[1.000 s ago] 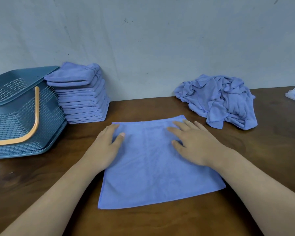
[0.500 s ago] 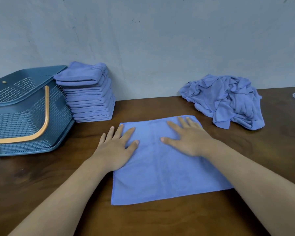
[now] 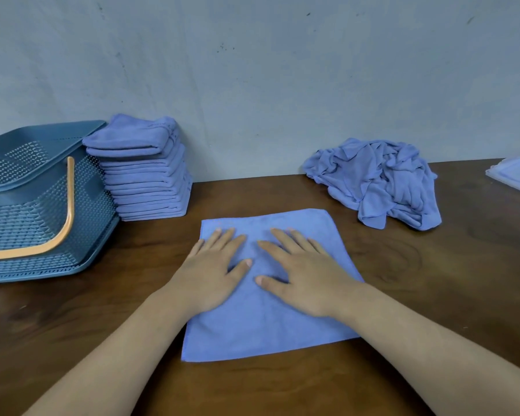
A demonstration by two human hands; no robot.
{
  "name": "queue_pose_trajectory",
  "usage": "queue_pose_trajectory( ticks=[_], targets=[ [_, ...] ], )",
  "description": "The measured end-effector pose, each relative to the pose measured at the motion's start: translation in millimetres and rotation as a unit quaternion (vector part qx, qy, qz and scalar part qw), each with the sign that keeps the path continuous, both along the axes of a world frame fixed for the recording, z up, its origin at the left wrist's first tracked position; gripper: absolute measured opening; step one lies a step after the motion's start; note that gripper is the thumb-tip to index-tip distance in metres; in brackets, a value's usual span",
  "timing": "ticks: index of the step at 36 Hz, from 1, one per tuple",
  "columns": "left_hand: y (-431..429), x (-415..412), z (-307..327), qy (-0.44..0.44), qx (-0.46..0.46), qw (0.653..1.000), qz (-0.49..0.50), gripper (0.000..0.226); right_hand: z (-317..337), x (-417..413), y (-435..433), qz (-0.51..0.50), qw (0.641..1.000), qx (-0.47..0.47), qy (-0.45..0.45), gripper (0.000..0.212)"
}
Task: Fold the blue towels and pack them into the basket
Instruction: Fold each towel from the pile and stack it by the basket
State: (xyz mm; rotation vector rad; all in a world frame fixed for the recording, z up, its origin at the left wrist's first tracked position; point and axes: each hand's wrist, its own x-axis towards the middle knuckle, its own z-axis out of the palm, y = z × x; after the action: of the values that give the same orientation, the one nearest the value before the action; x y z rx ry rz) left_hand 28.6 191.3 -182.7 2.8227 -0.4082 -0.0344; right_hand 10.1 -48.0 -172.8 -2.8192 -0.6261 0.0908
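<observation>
A blue towel (image 3: 264,322) lies spread flat on the brown table (image 3: 433,295), near the middle and close to the near edge. Both hands rest palm down on its far half, side by side. The left hand (image 3: 210,277) has straight, slightly spread fingers; its outer edge overlaps the towel's left border. The right hand (image 3: 306,280) is likewise flat with fingers spread, thumb pointing toward the left hand. Neither hand grips anything; they only press on the cloth. The thumbs are near each other but apart.

At the far left stands a dark blue perforated basket (image 3: 27,205) with an orange handle (image 3: 63,223) hanging down its front. Just right of the basket, touching or nearly touching it, is a stack (image 3: 147,175) of folded blue towels against the wall (image 3: 282,85). At the far right of the table a pile (image 3: 379,181) of crumpled blue towels lies loose, well apart from the flat towel. A pale flat thing (image 3: 517,174) shows at the right edge, cut off by the frame; what it is cannot be told.
</observation>
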Motion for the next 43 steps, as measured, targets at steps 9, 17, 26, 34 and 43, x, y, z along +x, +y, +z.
queue_pose_trajectory(
  ticks=[9, 17, 26, 34, 43],
  targets=[
    [1.1, 2.9, -0.9, 0.023, 0.049, 0.998, 0.007, 0.082, 8.7, -9.6, -31.4, -0.086, 0.992, -0.074, 0.063, 0.107],
    [1.3, 5.9, 0.8, -0.030, 0.036, 0.999, -0.001, 0.075, 17.2, 53.0, 12.7, 0.055, 0.998, -0.006, -0.013, 0.066],
    [4.7, 12.6, -5.2, 0.032, 0.048, 0.998, 0.013, 0.088, -0.6, 85.1, -35.8, -0.040, 0.997, -0.046, 0.042, 0.083],
    [6.6, 12.2, -4.6, 0.025, 0.017, 0.999, 0.033, 0.090, -9.2, 84.6, -78.7, -0.108, 0.994, -0.007, 0.024, 0.088],
    [-7.5, -23.5, 21.5, 0.013, -0.002, 1.000, 0.005, 0.062, 15.5, 8.2, -42.3, -0.037, 0.999, -0.022, -0.007, 0.066]
  ],
)
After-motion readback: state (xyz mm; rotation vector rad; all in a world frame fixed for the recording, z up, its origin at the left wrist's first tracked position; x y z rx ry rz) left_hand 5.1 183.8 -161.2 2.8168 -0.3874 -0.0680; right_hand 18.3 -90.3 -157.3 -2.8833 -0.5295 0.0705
